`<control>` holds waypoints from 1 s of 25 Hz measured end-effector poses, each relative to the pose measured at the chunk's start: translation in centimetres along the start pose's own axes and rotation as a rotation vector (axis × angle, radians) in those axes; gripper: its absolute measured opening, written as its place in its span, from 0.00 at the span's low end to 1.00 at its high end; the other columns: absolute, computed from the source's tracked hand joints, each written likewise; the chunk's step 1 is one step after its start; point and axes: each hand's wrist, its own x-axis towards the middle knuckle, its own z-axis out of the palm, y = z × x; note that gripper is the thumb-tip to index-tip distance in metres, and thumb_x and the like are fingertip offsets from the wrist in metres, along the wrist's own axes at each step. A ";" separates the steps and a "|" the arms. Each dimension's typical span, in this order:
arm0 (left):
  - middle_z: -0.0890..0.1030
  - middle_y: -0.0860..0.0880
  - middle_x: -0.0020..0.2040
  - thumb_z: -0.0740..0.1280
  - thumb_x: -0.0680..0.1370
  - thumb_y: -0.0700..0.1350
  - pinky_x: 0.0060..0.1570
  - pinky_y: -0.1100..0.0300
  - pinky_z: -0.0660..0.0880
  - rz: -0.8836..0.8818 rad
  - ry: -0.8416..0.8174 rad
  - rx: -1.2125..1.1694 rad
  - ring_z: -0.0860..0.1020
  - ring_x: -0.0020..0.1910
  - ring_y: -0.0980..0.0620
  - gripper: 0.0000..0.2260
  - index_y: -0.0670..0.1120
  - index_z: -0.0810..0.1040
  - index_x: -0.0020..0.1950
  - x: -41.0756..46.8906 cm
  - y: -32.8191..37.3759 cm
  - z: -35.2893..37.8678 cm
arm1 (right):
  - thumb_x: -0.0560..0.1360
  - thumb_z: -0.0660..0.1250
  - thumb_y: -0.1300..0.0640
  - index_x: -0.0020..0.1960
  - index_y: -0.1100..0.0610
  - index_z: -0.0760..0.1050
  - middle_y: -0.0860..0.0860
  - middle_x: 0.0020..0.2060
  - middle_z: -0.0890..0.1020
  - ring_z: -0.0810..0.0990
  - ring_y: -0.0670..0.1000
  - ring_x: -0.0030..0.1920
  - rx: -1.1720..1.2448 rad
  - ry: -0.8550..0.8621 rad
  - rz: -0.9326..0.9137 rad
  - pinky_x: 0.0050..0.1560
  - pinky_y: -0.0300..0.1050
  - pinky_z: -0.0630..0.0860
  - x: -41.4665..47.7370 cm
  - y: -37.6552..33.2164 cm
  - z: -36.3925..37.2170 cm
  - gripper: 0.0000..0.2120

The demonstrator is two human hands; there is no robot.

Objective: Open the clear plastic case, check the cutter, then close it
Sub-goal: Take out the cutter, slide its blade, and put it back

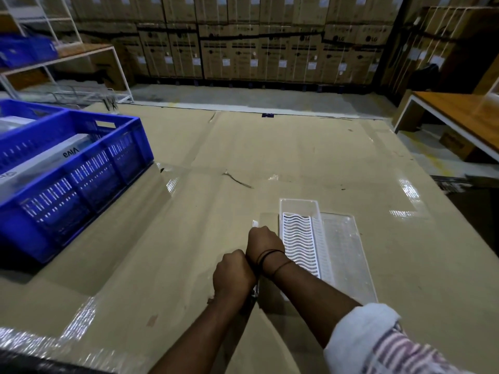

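Note:
The clear plastic case [343, 255] lies open on the cardboard-covered table, right of centre. Its left half holds the white cutter [298, 238], a grid of wavy blades. The other clear half lies flat to the right with nothing in it. My right hand [263, 242] is a fist just left of the cutter, with its wrist crossing the case's near left corner. My left hand [233, 272] is a fist touching it from the near left. Both close on a thin pale strip [255, 224] whose ends stick out past the fists. I cannot tell what the strip is.
A flat cardboard piece [268, 220] lies under the hands beside the case. Blue crates [81, 184] with white boxes stand at the left. Stacked cartons line the back wall, with a wooden bench [459, 114] at the right and shelves at the far left.

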 end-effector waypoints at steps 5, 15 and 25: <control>0.84 0.44 0.55 0.67 0.79 0.42 0.44 0.56 0.74 -0.022 -0.004 0.020 0.83 0.54 0.43 0.08 0.43 0.81 0.56 0.0 0.5 -0.1 | 0.77 0.65 0.62 0.76 0.63 0.63 0.60 0.67 0.76 0.78 0.60 0.64 0.038 -0.006 0.034 0.60 0.51 0.76 0.3 -0.3 -0.1 0.29; 0.86 0.46 0.42 0.68 0.73 0.41 0.42 0.54 0.81 0.020 0.101 -0.341 0.82 0.39 0.47 0.06 0.46 0.85 0.46 0.4 0.9 -1.8 | 0.72 0.70 0.55 0.55 0.63 0.78 0.61 0.55 0.82 0.82 0.62 0.56 0.219 0.115 0.063 0.48 0.46 0.77 0.3 0.9 -2.4 0.15; 0.87 0.46 0.43 0.79 0.73 0.46 0.40 0.51 0.86 0.206 -0.105 -0.937 0.87 0.38 0.52 0.12 0.45 0.81 0.52 0.5 6.9 -2.2 | 0.73 0.75 0.53 0.39 0.65 0.85 0.55 0.30 0.83 0.79 0.51 0.29 1.062 0.331 0.154 0.27 0.39 0.68 -1.8 8.7 -7.7 0.15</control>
